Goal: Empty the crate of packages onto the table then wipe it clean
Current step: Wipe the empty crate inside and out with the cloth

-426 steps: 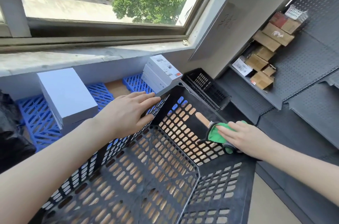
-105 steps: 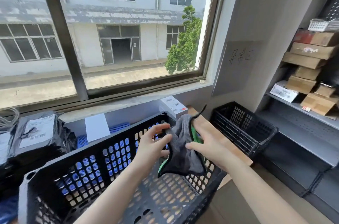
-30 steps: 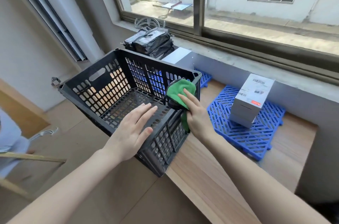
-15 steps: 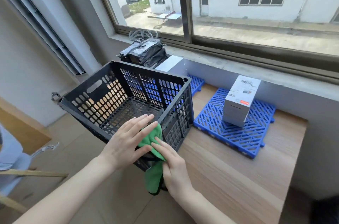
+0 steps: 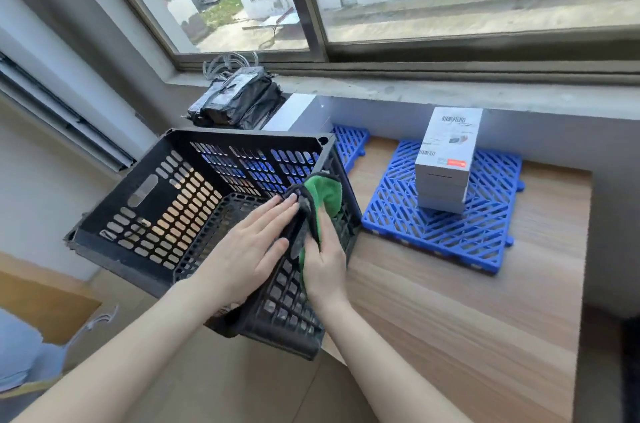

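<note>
A black slotted crate hangs tilted over the left edge of the wooden table, with nothing inside it. A green and grey cloth is draped over the crate's right wall. My left hand lies flat with straight fingers on the inner side of that wall, touching the cloth's grey edge. My right hand presses the cloth against the wall's outer side with flat fingers. A stack of white boxes stands on a blue grid mat. Black bagged packages lie at the back left.
A second blue mat and a white box sit behind the crate. A window sill runs along the back. The floor lies below the table's left edge, and a wooden board stands at the far left.
The cloth and my right hand have moved back up the crate's right wall from its lower corner. My left hand has followed along the inner side. The crate has turned slightly.
</note>
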Tool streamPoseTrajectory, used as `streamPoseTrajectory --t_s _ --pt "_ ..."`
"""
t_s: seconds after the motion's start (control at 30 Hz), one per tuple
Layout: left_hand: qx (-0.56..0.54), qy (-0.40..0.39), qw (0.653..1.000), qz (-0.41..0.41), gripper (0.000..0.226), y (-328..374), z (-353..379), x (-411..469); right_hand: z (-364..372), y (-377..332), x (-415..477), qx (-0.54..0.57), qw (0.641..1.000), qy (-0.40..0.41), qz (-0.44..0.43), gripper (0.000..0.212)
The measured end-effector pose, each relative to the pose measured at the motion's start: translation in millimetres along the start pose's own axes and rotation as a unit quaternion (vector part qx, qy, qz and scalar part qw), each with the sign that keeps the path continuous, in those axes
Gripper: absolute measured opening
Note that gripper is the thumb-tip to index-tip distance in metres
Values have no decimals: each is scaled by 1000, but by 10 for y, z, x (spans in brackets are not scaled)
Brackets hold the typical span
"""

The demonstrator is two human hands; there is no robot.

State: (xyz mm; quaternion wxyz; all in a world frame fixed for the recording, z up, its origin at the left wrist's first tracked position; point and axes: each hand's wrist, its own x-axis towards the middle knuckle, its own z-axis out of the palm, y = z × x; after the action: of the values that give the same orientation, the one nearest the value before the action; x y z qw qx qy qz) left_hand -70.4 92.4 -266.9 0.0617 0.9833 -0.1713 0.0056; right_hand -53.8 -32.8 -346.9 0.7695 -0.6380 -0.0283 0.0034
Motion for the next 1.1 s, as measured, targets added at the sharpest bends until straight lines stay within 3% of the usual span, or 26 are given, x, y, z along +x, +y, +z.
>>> streamPoseTrajectory --t_s 0.1,0.2,0.37,0.47,0.6,0.67,0.77,0.87,0.97,1.1 --pt "-55 4 998 -15 57 21 84 -13 54 219 4 -59 997 -14 -49 75" --pt "-48 3 999 -9 55 23 76 -17 32 543 -17 -110 993 -8 -51 72" --pt "-11 -4 1000 -2 55 39 48 10 -40 965 -163 -146 982 -6 117 55" --pt "12 -13 1000 7 57 26 31 33 -123 1037 -194 -150 977 -21 151 49" --pt "27 -26 999 18 60 22 17 47 -150 782 7 -64 973 62 211 47" --pt "30 -31 999 20 61 31 8 54 -83 530 82 -51 984 92 146 53" --pt "36 -41 998 26 64 37 0 65 42 170 173 -30 997 75 -6 66" --pt "32 -49 998 25 67 49 -6 66 82 101 395 -27 995 69 -67 71" --pt "29 -53 998 25 67 59 -10 63 34 368 580 -99 991 54 -72 68" --pt "22 -57 998 22 66 62 -17 69 -163 796 663 -192 980 18 55 66"
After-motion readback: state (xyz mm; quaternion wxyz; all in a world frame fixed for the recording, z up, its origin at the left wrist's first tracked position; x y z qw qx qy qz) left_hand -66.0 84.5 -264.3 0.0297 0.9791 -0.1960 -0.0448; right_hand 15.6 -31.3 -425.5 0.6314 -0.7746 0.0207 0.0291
